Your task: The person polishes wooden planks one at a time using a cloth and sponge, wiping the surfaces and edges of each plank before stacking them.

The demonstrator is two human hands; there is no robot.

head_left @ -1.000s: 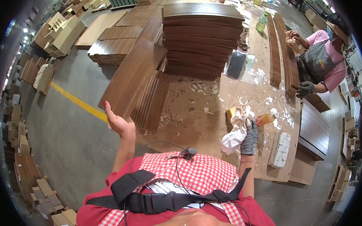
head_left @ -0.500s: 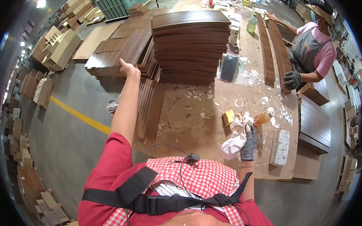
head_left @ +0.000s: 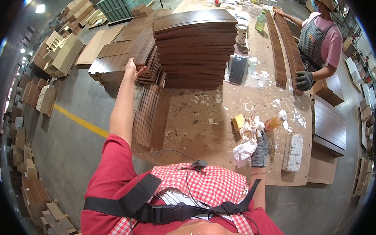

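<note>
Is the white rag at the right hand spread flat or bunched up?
Bunched up: the white rag shows creases and an uneven, puffed outline beside the gloved right hand, not a smooth sheet.

Boards [head_left: 144, 48] present smooth, glossy wood; crumpled wad [head_left: 245, 151] matt, cloth or paper indeterminable; glove [head_left: 260, 153] matt knitted cloth; desk [head_left: 191, 132] matt, stained

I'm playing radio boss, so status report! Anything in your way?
Left hand open by brown board stack, contact unclear. Gloved right hand on crumpled white wad. Yellow block, bottle close beside wad.
</note>
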